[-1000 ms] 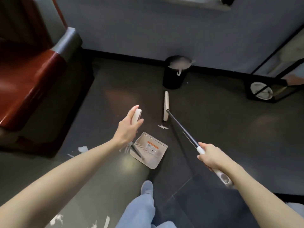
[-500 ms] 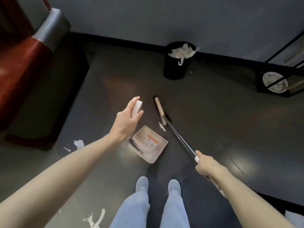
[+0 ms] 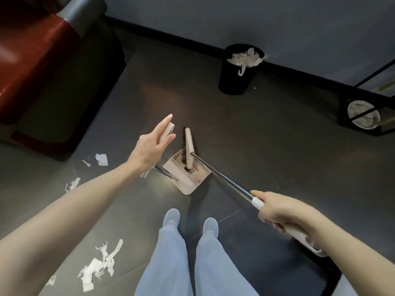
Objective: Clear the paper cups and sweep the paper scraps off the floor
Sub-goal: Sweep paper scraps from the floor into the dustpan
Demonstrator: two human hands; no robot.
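A beige dustpan [image 3: 188, 178] stands on the dark floor just ahead of my feet. My left hand [image 3: 152, 146] holds the top of its upright handle, index finger stretched along the grip. My right hand [image 3: 275, 208] grips the broom's white handle end. The metal shaft runs up-left to the beige broom head [image 3: 189, 147], whose near end lies inside the pan. White paper scraps lie at the lower left [image 3: 98, 268] and left of the pan [image 3: 100, 159].
A black bin [image 3: 236, 80] stuffed with white paper stands by the far wall. A red and grey seat [image 3: 38, 67] fills the upper left. A black frame [image 3: 361, 116] with a round pale object is at the right. My legs and shoes [image 3: 190, 221] are at the bottom centre.
The broom head has swung toward me and into the dustpan; the small scrap in front of the pan is gone from sight. My view tilted down, showing more scraps at the lower left.
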